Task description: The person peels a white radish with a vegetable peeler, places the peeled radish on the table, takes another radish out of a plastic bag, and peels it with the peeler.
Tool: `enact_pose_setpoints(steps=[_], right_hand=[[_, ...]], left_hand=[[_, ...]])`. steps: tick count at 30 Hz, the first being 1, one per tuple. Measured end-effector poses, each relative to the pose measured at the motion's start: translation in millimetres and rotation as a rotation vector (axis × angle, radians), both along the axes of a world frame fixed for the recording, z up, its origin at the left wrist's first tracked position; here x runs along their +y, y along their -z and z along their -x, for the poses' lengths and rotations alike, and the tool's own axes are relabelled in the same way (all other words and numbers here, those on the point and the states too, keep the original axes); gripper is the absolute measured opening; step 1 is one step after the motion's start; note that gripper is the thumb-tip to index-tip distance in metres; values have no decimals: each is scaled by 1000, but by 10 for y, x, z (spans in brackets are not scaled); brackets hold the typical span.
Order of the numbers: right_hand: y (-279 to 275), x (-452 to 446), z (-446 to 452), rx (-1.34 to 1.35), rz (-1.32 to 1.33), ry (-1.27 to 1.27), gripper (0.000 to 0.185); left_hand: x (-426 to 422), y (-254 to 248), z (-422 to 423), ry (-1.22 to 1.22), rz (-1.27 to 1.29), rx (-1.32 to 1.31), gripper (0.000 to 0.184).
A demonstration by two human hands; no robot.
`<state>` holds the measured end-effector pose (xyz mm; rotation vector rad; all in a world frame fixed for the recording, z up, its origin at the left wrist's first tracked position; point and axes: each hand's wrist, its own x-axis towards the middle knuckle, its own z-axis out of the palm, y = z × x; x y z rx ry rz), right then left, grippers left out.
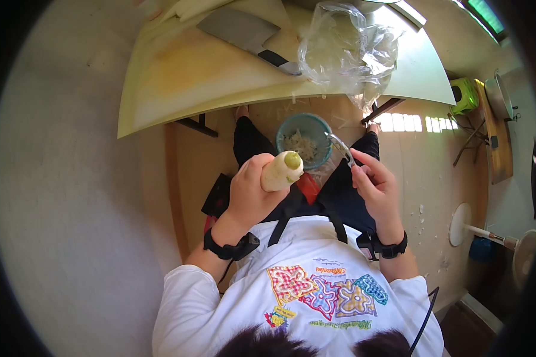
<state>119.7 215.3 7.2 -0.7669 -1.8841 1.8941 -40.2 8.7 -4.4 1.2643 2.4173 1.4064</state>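
My left hand (251, 193) is wrapped around a white radish (278, 174), whose greenish cut end points up and away from me. In my right hand (376, 189), thumb and fingers pinch a slim silvery peeler (341, 149); its head is slanted toward the left, apart from the radish. Beyond both hands, between my legs, a blue-green basin (281, 128) stands low near the floor. Pale shreds of peel (301, 144) lie inside it. Part of the basin's near side is hidden behind the radish.
A table (155, 107) stretches across the far side, carrying a cleaver (241, 31) and a clear plastic bag (333, 50) that hangs over the edge. White scraps (421, 209) dot the floor at right, near a white fan (461, 225). A wall rises at left.
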Motion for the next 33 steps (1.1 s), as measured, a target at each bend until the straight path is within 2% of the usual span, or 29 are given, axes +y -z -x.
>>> enact_pose_setpoints(steps=[1,2,4,6,8,13,15,16,18,20,22,27,33], right_hand=[[-2,-7,-22,-8,-19,-36,33],[-13,-35,-24,-6,-22,-35,33],[-52,-102,-5,63,-2,-45,35],[-44,-109,4,71,-3,-56,36],[-58,-117,15,81,-60,-58,31],[-253,-139,116,77,-97,-105,32],[-380,-125,229,1,-169,-82,42],[-388,-134,290,-2,-169,-77,42],[-400,-144,401,-20,-276,-57,46],[-342,-153,501,-5,-263,-71,51],[-341,-185,558,-59,-400,-76,52],[-331,-229,573,-20,-316,-93,48],[-353,-196,495,72,-10,-183,27]], left_hand=[[12,15,-4,63,-30,-174,55],[42,50,-8,64,-33,-171,55],[89,118,-37,122,-289,-736,53],[95,103,5,168,-277,-829,54],[132,8,10,208,-303,-1158,57],[182,58,-37,241,-248,-1051,52],[226,132,-74,147,-105,-530,53],[254,70,-114,152,-103,-533,53],[289,-104,-216,-32,143,-317,56],[295,-105,-263,-44,142,-273,58],[300,-127,-314,-91,187,-79,57],[258,-181,-296,-56,115,-73,58],[230,-176,-242,22,40,-168,57]])
